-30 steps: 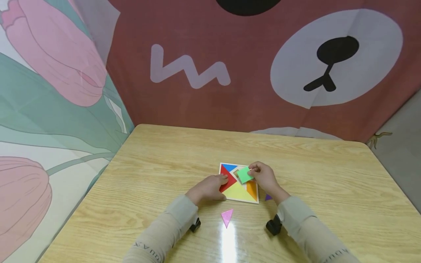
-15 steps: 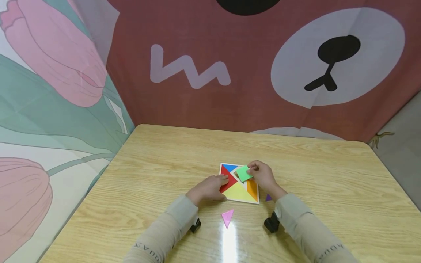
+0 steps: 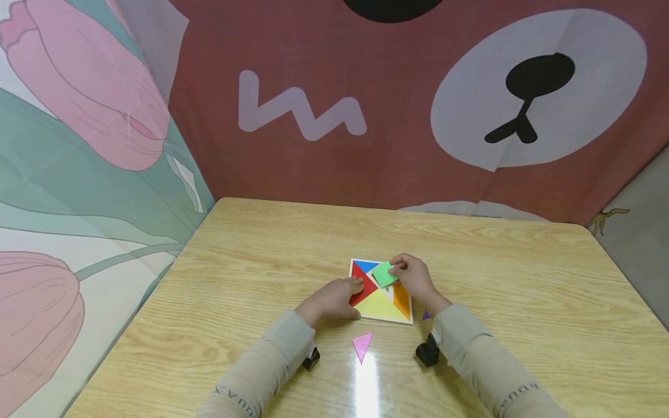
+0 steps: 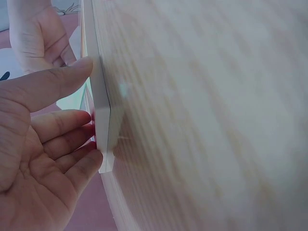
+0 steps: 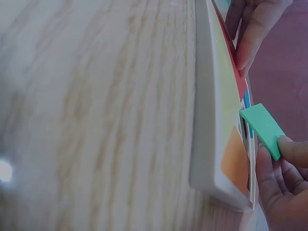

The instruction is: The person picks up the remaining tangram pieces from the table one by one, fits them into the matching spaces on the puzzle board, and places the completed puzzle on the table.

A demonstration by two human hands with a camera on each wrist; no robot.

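Observation:
A square tangram board [image 5: 204,120] with a white rim lies on the table, holding red [image 3: 368,287], blue [image 3: 366,266], yellow [image 3: 380,306] and orange [image 3: 402,302] pieces. My left hand [image 3: 334,298] rests at its left side, fingertips on the red piece and edge, thumb at the near edge. Between thumb and fingers, my right hand [image 3: 416,278] pinches a green square tile [image 5: 263,126]. The tile is tilted over the board's upper right, one corner close over a bare slot. The slot is partly hidden beneath it.
A pink triangle piece [image 3: 362,347] lies on the wooden table [image 3: 251,261], nearer than the board. Right of the board, a purple triangle piece [image 3: 426,315] shows partly beside the right forearm. Black wrist camera mounts [image 3: 428,350] hang under both cuffs. A printed cloth [image 3: 313,174] stands behind the table.
My right hand has shifted slightly left and away from me, carrying the green tile further left over the board. The left hand stays in place on the board.

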